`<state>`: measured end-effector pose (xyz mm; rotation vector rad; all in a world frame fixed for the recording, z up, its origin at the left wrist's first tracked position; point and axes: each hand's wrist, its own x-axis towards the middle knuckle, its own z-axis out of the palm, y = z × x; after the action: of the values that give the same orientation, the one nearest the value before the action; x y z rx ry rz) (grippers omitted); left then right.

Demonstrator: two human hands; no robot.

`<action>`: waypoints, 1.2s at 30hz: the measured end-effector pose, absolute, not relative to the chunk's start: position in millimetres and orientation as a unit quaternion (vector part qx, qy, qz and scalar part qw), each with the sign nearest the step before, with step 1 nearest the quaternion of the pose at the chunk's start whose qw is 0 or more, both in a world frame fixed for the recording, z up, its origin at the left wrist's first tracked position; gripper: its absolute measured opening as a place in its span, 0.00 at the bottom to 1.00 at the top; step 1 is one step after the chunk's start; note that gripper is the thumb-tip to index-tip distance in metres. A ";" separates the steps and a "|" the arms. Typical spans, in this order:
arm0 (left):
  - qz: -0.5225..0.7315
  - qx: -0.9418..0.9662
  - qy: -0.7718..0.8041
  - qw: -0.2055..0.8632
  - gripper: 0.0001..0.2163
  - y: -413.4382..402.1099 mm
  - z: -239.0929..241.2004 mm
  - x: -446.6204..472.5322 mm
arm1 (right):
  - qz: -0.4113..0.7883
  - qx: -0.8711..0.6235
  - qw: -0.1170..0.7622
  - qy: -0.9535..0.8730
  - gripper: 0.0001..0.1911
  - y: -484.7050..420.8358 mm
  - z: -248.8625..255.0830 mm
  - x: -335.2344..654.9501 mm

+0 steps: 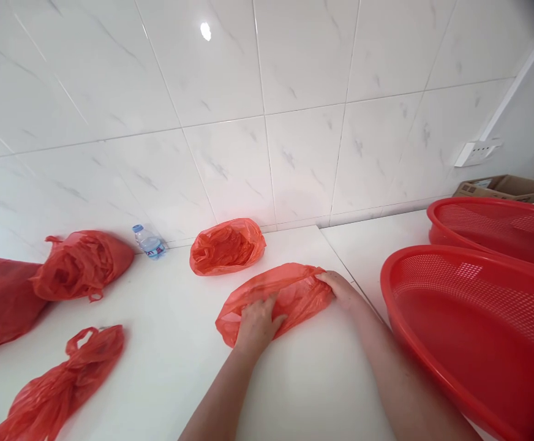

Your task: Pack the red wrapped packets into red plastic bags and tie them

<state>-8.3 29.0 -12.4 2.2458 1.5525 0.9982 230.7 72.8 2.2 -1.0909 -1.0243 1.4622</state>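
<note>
Head view: two hands on one of five red bags, mid-bench.
The left hand (255,321), grip wide, reaches into the worked bag (301,300), fingertips partly hidden; the right hand (338,288), grip pinching, holds its right end. Four other bags share the bench (166,343): one beyond (228,246), three left, two of them cut off. One bottle (149,242) stands far left; two baskets (487,349), right, are cut off; bag contents are hard to make out.
</note>
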 end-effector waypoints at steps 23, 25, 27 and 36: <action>0.110 0.812 0.568 0.075 0.21 26.2 0.2 -10.9 | 0.067 -0.578 0.231 -0.780 0.11 24.7 33.5 110.4; 0.106 0.813 0.563 0.102 0.26 25.2 3.9 -12.4 | 0.055 -0.629 0.210 -0.747 0.08 35.7 23.9 125.1; 0.097 0.807 0.567 0.134 0.30 24.8 7.3 -13.0 | 0.097 -0.677 0.201 -0.702 0.10 43.0 19.2 141.0; 0.117 0.783 0.587 0.169 0.25 24.9 5.2 -8.7 | 0.160 -0.693 0.221 -0.668 0.12 44.1 12.7 149.1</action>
<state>-8.7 24.9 5.2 2.2260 1.6694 0.3327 149.1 44.1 12.7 -1.9150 -1.8451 0.4415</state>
